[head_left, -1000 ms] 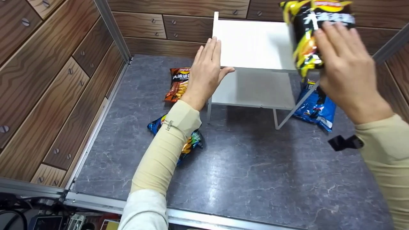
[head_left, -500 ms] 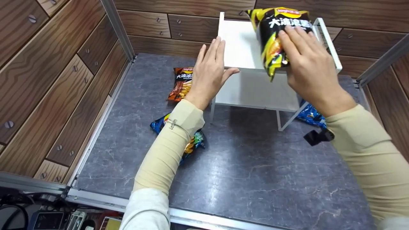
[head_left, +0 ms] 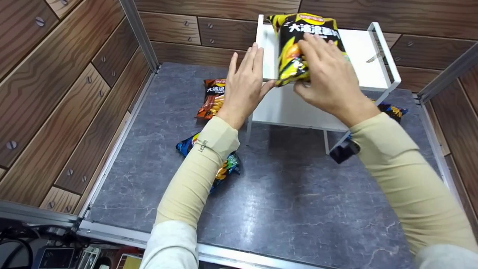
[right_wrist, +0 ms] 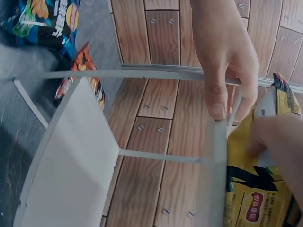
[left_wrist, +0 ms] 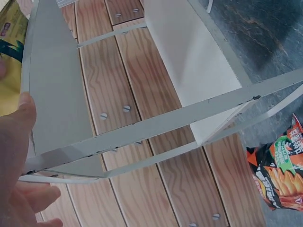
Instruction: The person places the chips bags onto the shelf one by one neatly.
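Note:
My right hand [head_left: 328, 71] holds a black and yellow bag of chips [head_left: 289, 56] over the left part of a white two-tier shelf rack's upper board [head_left: 360, 48]. The bag leans, its bottom corner close to my left thumb. My left hand [head_left: 244, 82] holds the rack at its upper left front corner. In the right wrist view that left hand [right_wrist: 222, 52] has its thumb on the board's edge and its fingers outside the side rail. The bag's yellow back [right_wrist: 244, 198] shows there, low over the board. The lower board [head_left: 302, 108] sits beneath.
An orange bag of chips [head_left: 211, 99] lies on the dark floor left of the rack. Nearer me, a blue one [head_left: 226, 168] is partly hidden under my left sleeve. Another blue bag [head_left: 392, 110] lies right of the rack. Wood-patterned walls [head_left: 93, 123] enclose the space.
My right hand has carried the black and yellow bag leftward from the far right, over the upper board. My left hand has stayed at the rack's corner.

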